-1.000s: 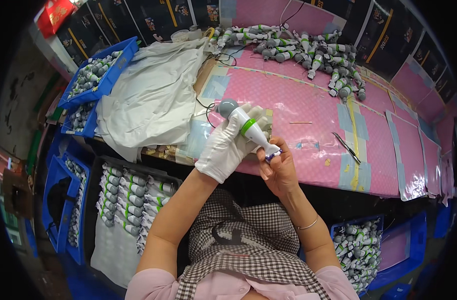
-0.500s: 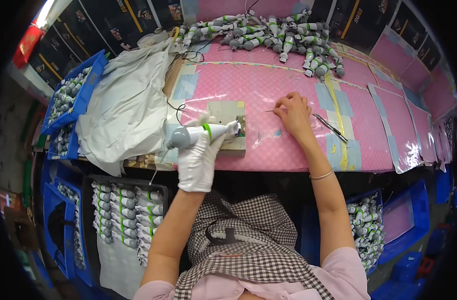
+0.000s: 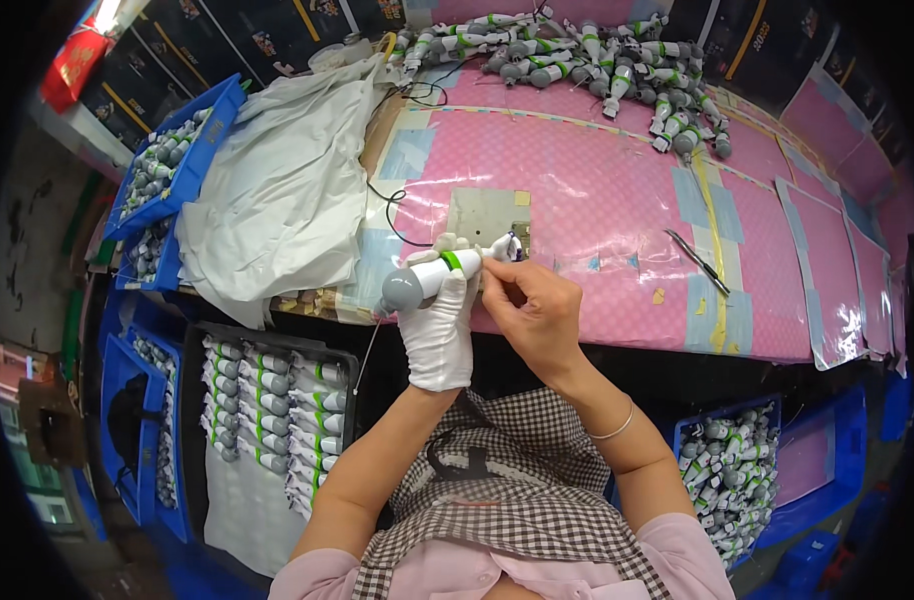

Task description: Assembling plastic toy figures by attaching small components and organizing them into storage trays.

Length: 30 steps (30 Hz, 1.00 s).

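Observation:
My left hand [image 3: 439, 335], in a white glove, is closed around a white bottle-shaped unit [image 3: 464, 262] with a green band and a round grey end. The unit lies tilted, grey end toward the lower left, and a thin wire with a small tip [image 3: 368, 358] hangs from that end. My bare right hand [image 3: 533, 308] is pinched at the unit's narrow white end; what its fingertips hold, if anything, is too small to make out. Beyond the unit, a grey metal block [image 3: 477, 212] sits on the pink table cover [image 3: 587, 215].
A black pen-like tool [image 3: 699, 262] lies on the right of the table. Similar units [image 3: 617, 75] are heaped at the back. A white cloth [image 3: 277, 180] and blue crates [image 3: 182, 160] stand left. Below are a black tray [image 3: 349, 375] of rowed units and a filled crate [image 3: 727, 470].
My right hand has come from the table on the right to the unit's narrow end. The view has shifted, and the unit stays in my left hand.

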### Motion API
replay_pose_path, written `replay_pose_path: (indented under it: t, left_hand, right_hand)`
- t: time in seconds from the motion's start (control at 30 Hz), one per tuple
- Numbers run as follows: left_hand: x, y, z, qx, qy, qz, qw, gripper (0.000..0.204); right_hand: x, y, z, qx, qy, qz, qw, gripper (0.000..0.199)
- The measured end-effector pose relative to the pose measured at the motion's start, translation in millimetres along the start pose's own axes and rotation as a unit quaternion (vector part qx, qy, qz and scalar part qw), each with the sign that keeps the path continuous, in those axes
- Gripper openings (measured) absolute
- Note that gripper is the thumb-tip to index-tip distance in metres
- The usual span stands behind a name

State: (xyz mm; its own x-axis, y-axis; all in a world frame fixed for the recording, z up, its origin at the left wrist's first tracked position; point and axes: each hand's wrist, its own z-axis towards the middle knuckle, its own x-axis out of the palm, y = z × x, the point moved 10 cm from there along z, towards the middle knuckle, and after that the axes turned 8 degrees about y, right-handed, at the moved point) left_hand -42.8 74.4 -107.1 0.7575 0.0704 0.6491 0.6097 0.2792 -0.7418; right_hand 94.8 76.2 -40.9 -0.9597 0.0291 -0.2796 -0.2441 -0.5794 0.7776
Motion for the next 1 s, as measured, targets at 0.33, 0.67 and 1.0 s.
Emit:
replay_pose_path:
  t: [0.33,0.67,1.0]
  left_hand:
    - [5,-12,1,0.021,0.043,0.034,0.998,0.038]
    - [35,-31,29,-0.192,0.137,-0.158,0.959,0.05]
    - [55,26,-23,-0.395,0.166,-0.288,0.856,0.065]
  right_hand:
    - [-6,10,2,-0.029,0.017,-0.003,0.999,0.013]
    - [-93,-66,9,-0.07,0.009,-0.461,0.885,0.012]
    - [-31,-82,23,0.331,0.132,0.243,0.902,0.028]
